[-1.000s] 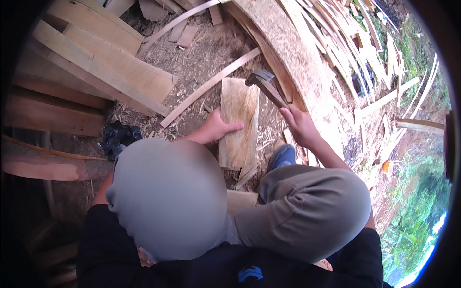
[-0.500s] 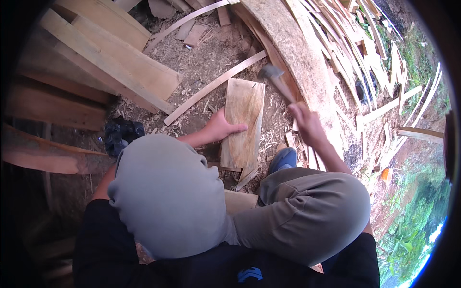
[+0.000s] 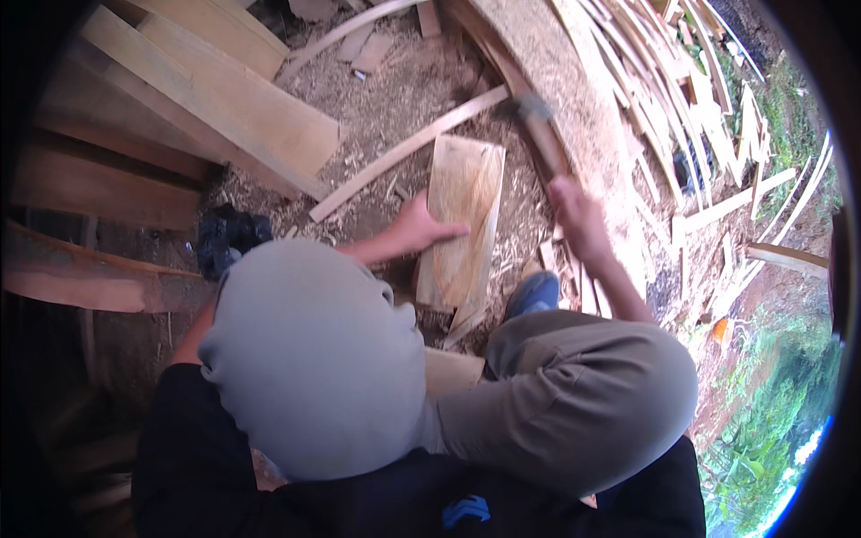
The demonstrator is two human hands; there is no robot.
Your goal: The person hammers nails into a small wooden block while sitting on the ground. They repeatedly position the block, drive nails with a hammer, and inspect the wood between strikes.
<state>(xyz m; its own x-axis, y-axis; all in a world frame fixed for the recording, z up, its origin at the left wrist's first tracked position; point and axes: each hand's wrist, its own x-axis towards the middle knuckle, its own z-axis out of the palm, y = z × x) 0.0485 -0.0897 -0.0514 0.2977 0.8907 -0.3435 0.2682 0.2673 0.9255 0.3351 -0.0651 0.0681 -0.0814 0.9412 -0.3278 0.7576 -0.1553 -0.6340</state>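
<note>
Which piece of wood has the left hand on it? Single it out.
The short, pale wood slab standing in front of the knees: the left hand rests on its face. The long planks and thin strip lie untouched on the ground.

A wooden slab (image 3: 462,220) stands between the hands, hatchet (image 3: 538,121) to its right, planks (image 3: 215,99) left.

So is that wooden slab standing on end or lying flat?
Standing on end, tilted: the wooden slab rises from the sawdust-strewn ground, and the left hand presses against its face.
</note>
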